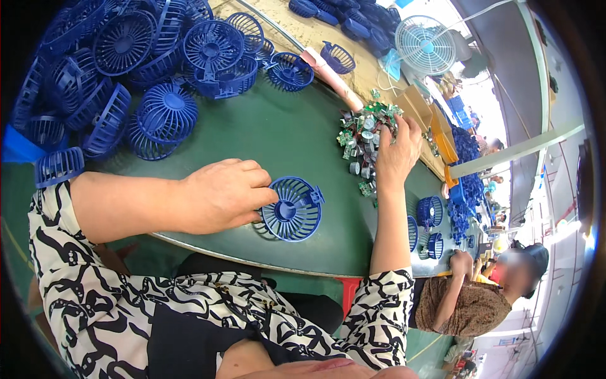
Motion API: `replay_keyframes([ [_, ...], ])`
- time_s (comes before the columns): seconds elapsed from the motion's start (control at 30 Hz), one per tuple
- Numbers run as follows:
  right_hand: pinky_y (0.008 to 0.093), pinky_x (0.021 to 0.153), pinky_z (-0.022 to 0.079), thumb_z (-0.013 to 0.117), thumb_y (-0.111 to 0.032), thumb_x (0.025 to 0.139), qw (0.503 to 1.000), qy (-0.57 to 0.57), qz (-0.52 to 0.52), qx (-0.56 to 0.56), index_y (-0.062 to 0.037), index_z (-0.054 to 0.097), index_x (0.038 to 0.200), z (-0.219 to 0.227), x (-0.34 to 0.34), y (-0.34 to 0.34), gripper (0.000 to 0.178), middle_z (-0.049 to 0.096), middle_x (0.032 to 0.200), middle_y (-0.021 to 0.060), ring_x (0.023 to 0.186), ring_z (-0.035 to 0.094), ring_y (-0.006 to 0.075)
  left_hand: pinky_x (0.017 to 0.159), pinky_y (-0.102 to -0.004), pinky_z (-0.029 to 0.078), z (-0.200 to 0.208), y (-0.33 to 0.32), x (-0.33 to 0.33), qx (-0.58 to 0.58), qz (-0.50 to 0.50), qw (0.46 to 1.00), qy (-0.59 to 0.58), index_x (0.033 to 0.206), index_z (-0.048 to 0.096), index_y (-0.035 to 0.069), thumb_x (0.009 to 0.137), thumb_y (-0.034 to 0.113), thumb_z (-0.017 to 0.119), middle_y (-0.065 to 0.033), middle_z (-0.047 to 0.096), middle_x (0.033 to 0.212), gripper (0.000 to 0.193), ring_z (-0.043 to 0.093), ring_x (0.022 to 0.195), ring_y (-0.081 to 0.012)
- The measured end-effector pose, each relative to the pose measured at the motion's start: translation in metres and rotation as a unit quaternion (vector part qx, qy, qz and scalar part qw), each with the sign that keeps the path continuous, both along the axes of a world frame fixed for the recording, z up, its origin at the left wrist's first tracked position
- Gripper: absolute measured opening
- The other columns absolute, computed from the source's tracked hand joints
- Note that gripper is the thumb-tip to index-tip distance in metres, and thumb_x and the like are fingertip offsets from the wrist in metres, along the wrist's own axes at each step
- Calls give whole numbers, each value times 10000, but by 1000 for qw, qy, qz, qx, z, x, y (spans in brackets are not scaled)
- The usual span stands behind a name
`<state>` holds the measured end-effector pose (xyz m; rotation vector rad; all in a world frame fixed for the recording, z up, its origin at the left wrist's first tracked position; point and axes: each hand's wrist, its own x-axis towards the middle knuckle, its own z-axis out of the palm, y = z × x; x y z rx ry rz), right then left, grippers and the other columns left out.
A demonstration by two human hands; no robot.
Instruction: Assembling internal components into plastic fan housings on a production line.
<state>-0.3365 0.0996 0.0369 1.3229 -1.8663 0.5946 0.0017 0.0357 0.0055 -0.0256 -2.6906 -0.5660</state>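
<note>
My left hand [230, 192] grips the left rim of a round blue plastic fan housing [286, 210], fingers closed on its edge. The housing has a slatted bowl, a hub in the middle and a small tab on its right side. It is held low over the green table [221, 142]. To the right, my right hand [399, 148] reaches into a pile of small motors with green circuit boards [361, 142]. Its thumb and forefinger are apart, the tips touching the parts. Whether any part is between the fingertips is hard to make out.
Many blue fan housings [167, 110] are heaped at the left and back. A pink-wrapped bar [334, 79] crosses behind the motors. Cardboard box [416, 107], yellow bin [444, 136] and white fan [426, 45] stand back right. At the right, a co-worker [467, 303] sits near more housings [429, 211].
</note>
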Motion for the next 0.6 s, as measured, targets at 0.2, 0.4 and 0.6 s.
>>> replay_keyframes([
  [0.2, 564, 948, 413, 594, -326, 921, 982, 45, 4, 181, -88, 669, 1105, 7, 17, -57, 310, 666, 1035, 129, 1073, 587, 334, 856, -411, 482, -5, -2, -1, 0, -14, 1000, 24, 1054, 601, 77, 750, 164, 753, -86, 564, 989, 351, 568, 992, -285],
  [0.4, 549, 881, 454, 572, -343, 935, 959, -52, 28, 279, -74, 705, 932, 17, 26, -93, 300, 681, 958, 155, 983, 632, 346, 840, -383, 489, -10, -3, 9, -9, 14, 999, 35, 1018, 615, 89, 744, 164, 735, -67, 571, 966, 308, 572, 981, -254],
  [0.6, 493, 750, 512, 577, -310, 941, 981, 72, -12, 180, -66, 692, 940, 47, -14, -103, 270, 672, 926, 142, 885, 660, 338, 824, -378, 491, -12, -1, 2, -12, 0, 999, 50, 966, 617, 87, 771, 165, 689, -63, 574, 952, 223, 573, 955, -247],
])
